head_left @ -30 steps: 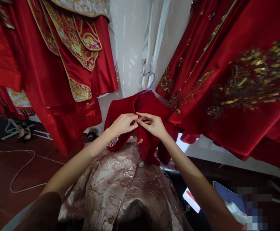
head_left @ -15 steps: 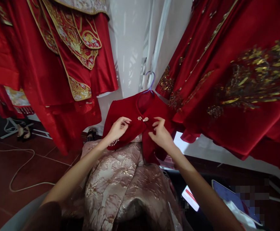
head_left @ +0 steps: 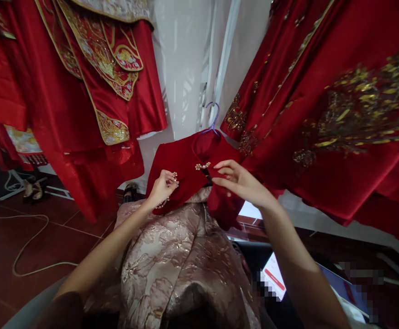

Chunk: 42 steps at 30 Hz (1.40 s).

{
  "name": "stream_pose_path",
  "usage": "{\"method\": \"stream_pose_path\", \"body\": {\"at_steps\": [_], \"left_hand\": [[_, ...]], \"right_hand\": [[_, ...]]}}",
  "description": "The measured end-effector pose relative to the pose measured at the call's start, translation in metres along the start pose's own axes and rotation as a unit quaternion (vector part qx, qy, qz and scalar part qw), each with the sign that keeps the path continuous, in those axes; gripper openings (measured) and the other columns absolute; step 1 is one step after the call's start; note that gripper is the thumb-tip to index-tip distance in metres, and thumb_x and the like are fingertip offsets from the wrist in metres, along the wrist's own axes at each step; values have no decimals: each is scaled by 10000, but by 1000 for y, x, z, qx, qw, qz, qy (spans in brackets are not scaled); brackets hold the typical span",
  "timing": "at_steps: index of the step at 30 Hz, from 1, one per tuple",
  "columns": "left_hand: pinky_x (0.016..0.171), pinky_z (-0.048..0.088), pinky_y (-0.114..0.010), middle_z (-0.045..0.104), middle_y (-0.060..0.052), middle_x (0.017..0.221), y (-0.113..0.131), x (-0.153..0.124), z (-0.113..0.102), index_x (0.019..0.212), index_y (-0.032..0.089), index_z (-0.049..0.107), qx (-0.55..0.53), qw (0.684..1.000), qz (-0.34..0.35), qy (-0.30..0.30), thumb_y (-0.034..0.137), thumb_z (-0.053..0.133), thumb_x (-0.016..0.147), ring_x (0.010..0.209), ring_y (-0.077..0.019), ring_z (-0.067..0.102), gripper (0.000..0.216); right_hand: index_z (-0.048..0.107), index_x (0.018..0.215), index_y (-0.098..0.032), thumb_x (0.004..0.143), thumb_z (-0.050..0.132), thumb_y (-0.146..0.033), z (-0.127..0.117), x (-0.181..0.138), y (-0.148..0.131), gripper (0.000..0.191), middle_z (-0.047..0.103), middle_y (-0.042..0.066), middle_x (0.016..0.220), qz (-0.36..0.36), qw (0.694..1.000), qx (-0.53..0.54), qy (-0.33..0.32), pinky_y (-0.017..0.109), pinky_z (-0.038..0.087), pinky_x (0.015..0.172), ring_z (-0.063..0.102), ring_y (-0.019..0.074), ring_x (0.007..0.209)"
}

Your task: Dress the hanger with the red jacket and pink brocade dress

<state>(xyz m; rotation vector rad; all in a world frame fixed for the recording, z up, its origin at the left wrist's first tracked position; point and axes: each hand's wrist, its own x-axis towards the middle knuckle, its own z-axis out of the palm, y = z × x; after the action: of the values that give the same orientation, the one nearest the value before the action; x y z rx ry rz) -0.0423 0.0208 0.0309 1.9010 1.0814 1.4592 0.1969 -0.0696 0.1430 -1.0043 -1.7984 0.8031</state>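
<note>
A red jacket [head_left: 172, 160] on a purple hanger [head_left: 216, 118] lies across my lap, its neck end away from me. A pearl-and-gold flower clasp [head_left: 202, 166] joins its front edges near the neckline. My left hand [head_left: 163, 188] is closed over the left front panel, its fingertips pinching a small beaded flower ornament [head_left: 175, 175]. At the other front edge, my right hand [head_left: 238, 180] has thumb and fingers around the cloth and lifts it, so the opening below the clasp gapes. Patterned pinkish-gold fabric [head_left: 165, 246] lies under the jacket.
Embroidered red garments [head_left: 113, 82] hang on the left, and a red gown with gold beading [head_left: 357, 109] hangs on the right. A lit phone [head_left: 274, 276] and a tablet [head_left: 343, 288] lie at lower right. A cable [head_left: 31, 214] and shoes [head_left: 33, 191] are on the tiled floor.
My left hand has moved slightly down and left, and a beaded ornament now shows at its fingertips. My right hand has turned and shifted right, drawing the jacket's edge outward.
</note>
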Motion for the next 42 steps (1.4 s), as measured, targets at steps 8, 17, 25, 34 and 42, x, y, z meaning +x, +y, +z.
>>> {"method": "stream_pose_path", "body": {"at_steps": [8,17,25,34,42], "left_hand": [[709,482,-256,637,-22,791,-6,7,5,820,155,572,-41,998,-38,22,169,574,673,696,-104,602,148],[808,500,-314,672,-58,855,5,7,-2,809,140,628,-89,995,-51,7,209,613,678,789,-131,623,149],[779,521,-307,699,-74,858,-2,5,-3,847,132,670,-82,996,-31,-6,276,680,674,764,-147,650,226],[768,535,-322,717,-80,846,-6,4,-8,881,136,707,-14,1000,-16,-2,300,674,686,757,-179,672,257],[704,525,-279,707,-59,782,-2,6,-11,796,123,690,-119,991,-36,-42,302,690,659,699,-152,648,225]], "right_hand": [[467,989,-209,666,644,-214,69,38,47,368,498,-2,834,-72,995,-59,35,270,504,639,534,116,710],[500,995,-182,700,566,-151,109,67,100,304,518,46,914,-38,992,-98,73,286,515,670,551,113,692],[512,994,-199,751,568,-242,105,69,106,253,490,-20,713,-51,988,-107,95,272,493,599,527,127,628],[539,1018,-185,767,555,-218,112,69,108,253,499,-3,735,-74,981,-124,133,273,492,641,534,139,677],[524,1005,-186,770,564,-230,108,63,101,243,567,-3,751,-64,985,-111,120,241,488,606,573,117,637]]}}
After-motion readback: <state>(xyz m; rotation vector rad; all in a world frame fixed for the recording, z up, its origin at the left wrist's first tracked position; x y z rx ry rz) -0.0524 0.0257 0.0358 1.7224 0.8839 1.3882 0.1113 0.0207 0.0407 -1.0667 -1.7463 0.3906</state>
